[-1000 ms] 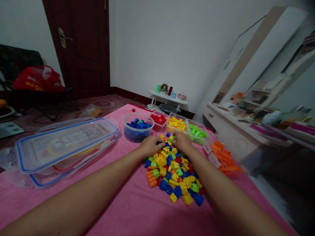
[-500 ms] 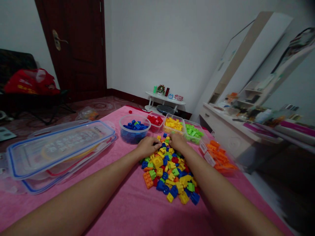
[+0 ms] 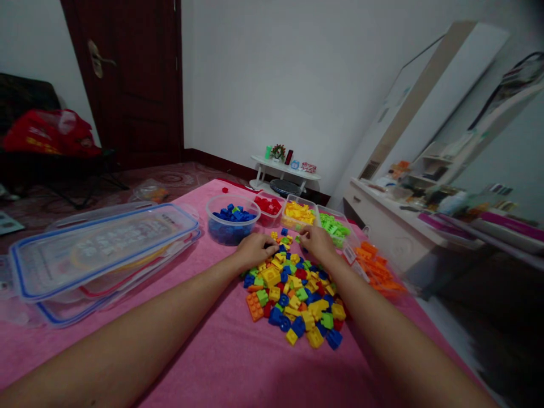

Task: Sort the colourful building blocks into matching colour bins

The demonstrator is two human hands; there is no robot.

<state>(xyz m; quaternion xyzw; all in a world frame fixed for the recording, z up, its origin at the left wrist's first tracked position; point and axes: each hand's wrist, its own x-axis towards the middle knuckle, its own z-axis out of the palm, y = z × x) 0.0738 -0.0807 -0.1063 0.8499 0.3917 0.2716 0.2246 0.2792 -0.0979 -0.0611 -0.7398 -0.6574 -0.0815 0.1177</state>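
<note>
A heap of mixed yellow, blue, green, red and orange toy bricks [image 3: 293,294] lies on the pink cloth [image 3: 221,357]. At the heap's far left side is my left hand [image 3: 256,250], its fingers curled and closed. A blue brick [image 3: 281,248] shows right by those fingertips; whether they grip it I cannot tell. My right hand [image 3: 318,243] is at the far right side, fingers bent together and pointing inward. What it pinches is hidden, though a small green brick [image 3: 297,239] shows at its tips. Several small bricks lie between the hands.
Behind the heap stand a round tub of blue bricks [image 3: 233,221] and boxes of red [image 3: 268,207], yellow [image 3: 300,214], green [image 3: 334,229] and orange bricks [image 3: 378,269]. Stacked clear lids [image 3: 106,249] lie left. A lone red brick [image 3: 225,190] sits near the far edge.
My right hand has shifted slightly right, away from my left hand, uncovering small bricks between them. My left hand stays nearly in place. The camera view has moved slightly.
</note>
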